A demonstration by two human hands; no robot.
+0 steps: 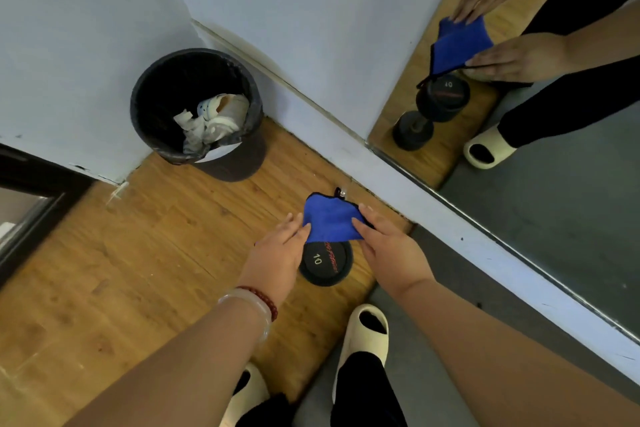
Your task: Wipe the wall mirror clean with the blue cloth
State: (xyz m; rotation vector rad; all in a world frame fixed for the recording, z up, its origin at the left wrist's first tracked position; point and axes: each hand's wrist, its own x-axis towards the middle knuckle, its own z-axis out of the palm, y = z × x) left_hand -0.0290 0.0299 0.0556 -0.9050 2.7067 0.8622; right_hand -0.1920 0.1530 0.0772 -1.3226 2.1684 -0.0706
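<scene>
Right below me are my cream slippers [367, 333]. One is on the grey flooring [433, 374], and the other is half cut off at the bottom of the view. The grey strip runs along the right-hand wall, and everything left of it is wood floor [138, 253].

Both arms are out in front. My left hand [277, 253], with bracelets [256, 302] at the wrist, has its fingers nearly straight on the left edge of the blue cloth [329, 218]. My right hand [388, 246] takes the right edge the same way, fingers long and close together. Both seem to nip the cloth, but the thumbs are hidden, so I can't say how tight the hold is.

The cloth is bunched between my hands, over a black dumbbell [323, 265] standing on end near the edge of the wood floor. The end plate reads 10, and the rest of the weight is hidden beneath it.

Beyond that, a pale ledge [450, 218] runs under the wall mirror [554, 201] on my right. The cloth is well apart from the glass. The mirror reflects my hands, the cloth, the dumbbell and a slipper, and its top is out of frame.

Furthest off, in the corner of the pale blue walls [311, 10], a black bin [194, 104] holds crumpled white rubbish. I can't make out what it is. A dark frame [27, 204] is clipped at the left edge.
</scene>
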